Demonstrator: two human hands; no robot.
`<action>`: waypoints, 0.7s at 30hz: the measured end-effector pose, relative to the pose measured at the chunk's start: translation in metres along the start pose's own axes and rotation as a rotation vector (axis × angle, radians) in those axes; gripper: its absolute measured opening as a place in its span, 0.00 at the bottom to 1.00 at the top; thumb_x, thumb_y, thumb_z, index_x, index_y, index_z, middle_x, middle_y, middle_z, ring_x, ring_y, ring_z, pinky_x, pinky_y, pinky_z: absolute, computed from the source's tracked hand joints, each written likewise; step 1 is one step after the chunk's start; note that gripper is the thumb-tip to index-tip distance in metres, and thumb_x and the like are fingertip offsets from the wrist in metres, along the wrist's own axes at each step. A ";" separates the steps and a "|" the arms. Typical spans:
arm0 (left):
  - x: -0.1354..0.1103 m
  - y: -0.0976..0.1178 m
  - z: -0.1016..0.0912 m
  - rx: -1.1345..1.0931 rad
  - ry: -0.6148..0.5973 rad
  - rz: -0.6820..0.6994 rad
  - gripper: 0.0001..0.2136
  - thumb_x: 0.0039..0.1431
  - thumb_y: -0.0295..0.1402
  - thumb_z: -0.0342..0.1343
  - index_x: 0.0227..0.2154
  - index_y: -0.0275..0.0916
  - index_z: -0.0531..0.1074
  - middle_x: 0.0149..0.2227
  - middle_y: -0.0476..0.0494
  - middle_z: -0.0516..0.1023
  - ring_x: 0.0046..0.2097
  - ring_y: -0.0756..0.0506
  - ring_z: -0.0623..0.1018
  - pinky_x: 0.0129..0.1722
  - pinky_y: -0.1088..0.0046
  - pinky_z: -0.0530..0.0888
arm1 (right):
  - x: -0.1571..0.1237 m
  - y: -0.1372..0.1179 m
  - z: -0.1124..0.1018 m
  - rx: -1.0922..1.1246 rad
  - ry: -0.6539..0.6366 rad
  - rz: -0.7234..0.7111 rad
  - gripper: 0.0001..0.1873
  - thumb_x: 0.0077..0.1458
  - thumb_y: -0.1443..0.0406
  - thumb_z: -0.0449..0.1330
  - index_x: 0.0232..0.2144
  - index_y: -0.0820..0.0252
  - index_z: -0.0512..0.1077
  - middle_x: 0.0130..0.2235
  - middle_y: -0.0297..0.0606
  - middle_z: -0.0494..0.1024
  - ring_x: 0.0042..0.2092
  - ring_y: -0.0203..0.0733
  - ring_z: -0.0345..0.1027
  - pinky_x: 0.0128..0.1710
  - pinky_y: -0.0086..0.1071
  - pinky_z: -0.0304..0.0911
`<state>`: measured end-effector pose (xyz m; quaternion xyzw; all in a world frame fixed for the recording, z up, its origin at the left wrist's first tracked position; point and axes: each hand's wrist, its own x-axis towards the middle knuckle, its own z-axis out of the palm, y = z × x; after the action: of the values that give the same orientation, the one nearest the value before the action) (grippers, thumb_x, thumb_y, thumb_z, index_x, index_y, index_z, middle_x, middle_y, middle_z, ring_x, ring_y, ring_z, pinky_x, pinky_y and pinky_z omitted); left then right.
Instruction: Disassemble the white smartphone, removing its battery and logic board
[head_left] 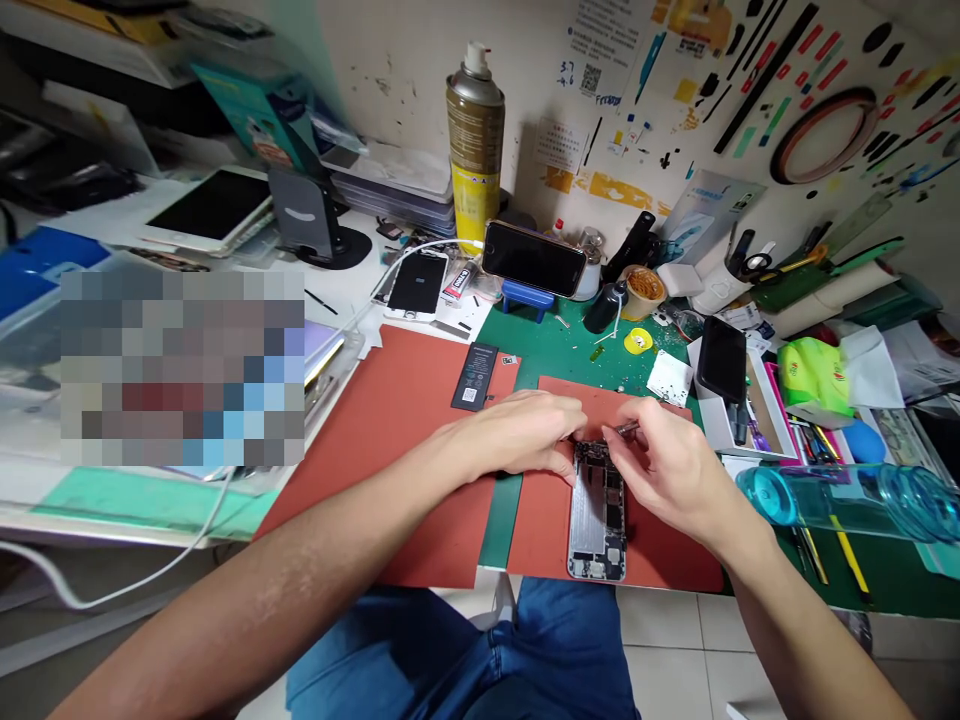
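Observation:
An opened phone body (597, 515) lies lengthwise on a red mat (660, 545) at the near edge of the desk, its insides showing. My left hand (525, 432) rests on the mat with fingers curled against the phone's top left corner, steadying it. My right hand (667, 462) pinches a thin metal tool (628, 428) whose tip meets the phone's upper end. A black phone battery (475, 376) lies on a second red mat (397, 430) to the left.
A phone (533, 258) stands on a blue holder behind, beside a tall spray can (475, 140) and a loose screen (418, 284). A clear blue bottle (847, 497) lies at right near a tray of tools (739, 400). A white cable (135, 585) hangs off the left edge.

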<state>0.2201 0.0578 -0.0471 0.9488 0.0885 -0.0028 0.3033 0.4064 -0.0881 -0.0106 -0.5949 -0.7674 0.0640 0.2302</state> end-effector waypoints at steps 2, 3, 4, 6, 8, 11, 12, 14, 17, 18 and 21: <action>0.000 0.000 0.000 -0.005 0.000 0.000 0.17 0.62 0.45 0.73 0.43 0.39 0.78 0.43 0.46 0.82 0.47 0.39 0.82 0.38 0.68 0.67 | 0.000 -0.001 -0.002 -0.002 -0.014 -0.021 0.02 0.74 0.65 0.54 0.44 0.54 0.65 0.35 0.35 0.77 0.31 0.40 0.72 0.31 0.34 0.64; 0.000 0.001 0.000 -0.005 0.000 -0.007 0.17 0.62 0.45 0.73 0.43 0.39 0.78 0.43 0.46 0.82 0.46 0.39 0.82 0.37 0.68 0.66 | 0.000 -0.002 -0.002 -0.016 -0.005 -0.007 0.02 0.74 0.64 0.55 0.44 0.54 0.65 0.34 0.35 0.77 0.31 0.40 0.73 0.30 0.33 0.64; 0.000 0.001 0.000 -0.004 0.000 -0.012 0.17 0.62 0.46 0.73 0.43 0.39 0.78 0.43 0.46 0.81 0.46 0.39 0.82 0.36 0.68 0.66 | 0.000 -0.002 -0.002 -0.038 0.017 0.022 0.03 0.75 0.63 0.56 0.43 0.54 0.65 0.33 0.34 0.77 0.30 0.40 0.73 0.29 0.33 0.63; 0.000 0.001 0.000 -0.004 0.002 -0.015 0.17 0.63 0.45 0.72 0.43 0.39 0.77 0.44 0.46 0.81 0.47 0.39 0.82 0.36 0.68 0.65 | -0.001 -0.001 0.000 -0.077 0.066 0.092 0.07 0.75 0.60 0.58 0.43 0.54 0.65 0.30 0.31 0.76 0.27 0.39 0.71 0.26 0.32 0.59; 0.000 0.000 0.001 0.000 0.005 -0.004 0.16 0.64 0.44 0.72 0.45 0.39 0.77 0.45 0.45 0.81 0.48 0.39 0.82 0.36 0.69 0.66 | 0.000 0.000 0.002 -0.081 0.075 0.113 0.06 0.74 0.60 0.58 0.43 0.54 0.65 0.28 0.29 0.76 0.25 0.37 0.70 0.24 0.31 0.57; 0.000 -0.003 0.004 0.003 0.016 0.017 0.17 0.64 0.45 0.72 0.46 0.39 0.77 0.45 0.44 0.82 0.48 0.39 0.82 0.37 0.69 0.67 | 0.004 0.002 0.005 -0.064 0.083 0.069 0.03 0.71 0.63 0.58 0.44 0.55 0.67 0.30 0.30 0.77 0.25 0.37 0.71 0.25 0.30 0.59; 0.000 -0.003 0.004 0.001 0.018 0.021 0.18 0.63 0.46 0.72 0.46 0.39 0.77 0.45 0.44 0.82 0.48 0.39 0.83 0.38 0.68 0.67 | 0.005 0.003 0.007 -0.069 0.116 0.051 0.04 0.71 0.63 0.59 0.44 0.55 0.67 0.30 0.30 0.77 0.26 0.36 0.71 0.25 0.30 0.60; 0.001 -0.003 0.004 0.001 0.008 0.025 0.18 0.63 0.45 0.72 0.46 0.39 0.77 0.46 0.44 0.83 0.49 0.39 0.83 0.38 0.68 0.68 | 0.006 0.007 0.011 -0.081 0.206 0.007 0.05 0.72 0.63 0.61 0.44 0.56 0.68 0.30 0.29 0.78 0.25 0.36 0.72 0.25 0.30 0.61; 0.002 -0.001 0.003 0.020 -0.023 0.018 0.17 0.64 0.45 0.71 0.47 0.39 0.77 0.48 0.43 0.83 0.50 0.38 0.83 0.38 0.68 0.68 | 0.003 0.015 0.017 -0.066 0.273 -0.083 0.04 0.71 0.66 0.63 0.44 0.57 0.70 0.30 0.29 0.77 0.25 0.34 0.72 0.26 0.29 0.62; 0.002 -0.001 0.003 0.026 -0.027 0.015 0.17 0.65 0.45 0.70 0.47 0.39 0.77 0.48 0.43 0.83 0.50 0.38 0.83 0.38 0.68 0.68 | 0.001 0.018 0.019 -0.057 0.283 -0.108 0.04 0.70 0.67 0.62 0.45 0.57 0.70 0.31 0.29 0.78 0.26 0.34 0.72 0.26 0.29 0.63; 0.003 -0.003 0.004 0.019 -0.015 0.017 0.18 0.65 0.48 0.69 0.47 0.40 0.77 0.48 0.42 0.82 0.49 0.39 0.83 0.34 0.68 0.66 | -0.005 0.025 0.024 -0.061 0.323 -0.140 0.05 0.69 0.68 0.63 0.46 0.59 0.71 0.33 0.32 0.79 0.27 0.36 0.75 0.29 0.31 0.68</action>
<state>0.2231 0.0585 -0.0524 0.9522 0.0783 -0.0082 0.2950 0.4192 -0.0813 -0.0422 -0.5492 -0.7616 -0.0716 0.3363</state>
